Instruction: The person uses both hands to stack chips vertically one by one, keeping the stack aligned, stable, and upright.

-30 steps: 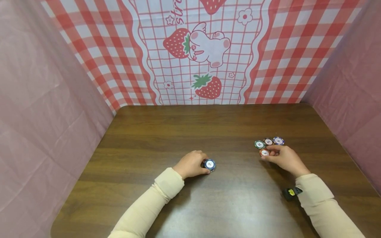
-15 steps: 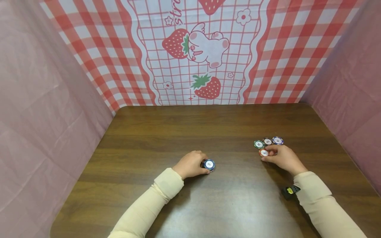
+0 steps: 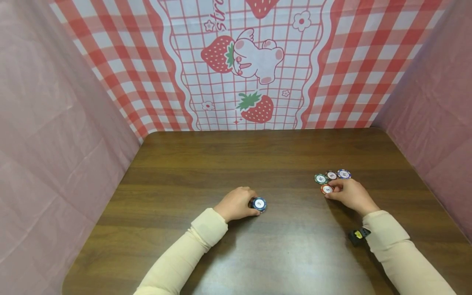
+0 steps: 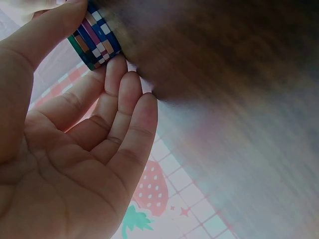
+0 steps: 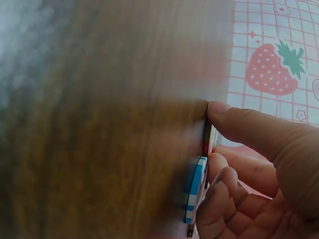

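My left hand [image 3: 237, 203] grips a short stack of poker chips [image 3: 259, 204], a blue one on top, between thumb and fingers. In the left wrist view the stack's striped edges [image 4: 97, 40] show several layers in blue, green and purple. To the right, my right hand [image 3: 352, 196] pinches an orange-red poker chip [image 3: 326, 189] marked 5, which lies at the table surface. Just beyond it lie a green chip [image 3: 320, 179], a dark chip [image 3: 331, 175] and a blue chip [image 3: 344, 174], close together. The right wrist view shows a blue-and-white chip [image 5: 196, 189] edge-on beside the curled fingers.
The brown wooden table [image 3: 206, 164] has rounded far corners. Behind it hangs a red-and-white checked cloth [image 3: 136, 61] with strawberries. Pink curtains [image 3: 48, 143] flank both sides. A small black device [image 3: 357, 236] is strapped at the right wrist.
The right wrist has shifted very slightly up and left while the fingers stay at the orange-red chip. The left hand and its stack have not visibly moved.
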`<state>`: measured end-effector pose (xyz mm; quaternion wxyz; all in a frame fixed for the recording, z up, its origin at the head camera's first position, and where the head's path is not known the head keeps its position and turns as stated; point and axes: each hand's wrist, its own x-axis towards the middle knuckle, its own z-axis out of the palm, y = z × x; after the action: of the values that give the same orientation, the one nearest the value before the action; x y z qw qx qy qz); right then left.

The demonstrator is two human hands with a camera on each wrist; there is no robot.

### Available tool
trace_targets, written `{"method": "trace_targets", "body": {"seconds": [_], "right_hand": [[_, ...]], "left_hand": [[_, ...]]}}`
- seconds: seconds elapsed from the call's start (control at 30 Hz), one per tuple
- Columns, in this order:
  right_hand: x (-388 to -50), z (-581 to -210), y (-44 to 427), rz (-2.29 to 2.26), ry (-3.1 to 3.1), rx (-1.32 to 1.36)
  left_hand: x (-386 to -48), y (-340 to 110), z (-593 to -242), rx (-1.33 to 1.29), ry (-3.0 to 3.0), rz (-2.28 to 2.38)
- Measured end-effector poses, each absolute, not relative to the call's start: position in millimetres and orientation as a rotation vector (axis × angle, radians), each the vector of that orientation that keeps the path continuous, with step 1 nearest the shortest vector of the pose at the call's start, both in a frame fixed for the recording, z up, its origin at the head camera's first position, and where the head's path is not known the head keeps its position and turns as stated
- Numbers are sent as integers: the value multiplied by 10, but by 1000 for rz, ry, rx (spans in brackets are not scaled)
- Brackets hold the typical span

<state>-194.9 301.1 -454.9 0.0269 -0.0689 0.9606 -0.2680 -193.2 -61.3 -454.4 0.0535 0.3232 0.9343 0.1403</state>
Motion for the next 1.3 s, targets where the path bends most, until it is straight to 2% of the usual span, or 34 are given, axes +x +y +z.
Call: {"method": "trace_targets", "body": {"seconds": [1.3], "right_hand": [[-1951,-4461,2933,-853,3014,-255]], "left_hand": [[-1933,-611,-4540,958,2836,426]]}}
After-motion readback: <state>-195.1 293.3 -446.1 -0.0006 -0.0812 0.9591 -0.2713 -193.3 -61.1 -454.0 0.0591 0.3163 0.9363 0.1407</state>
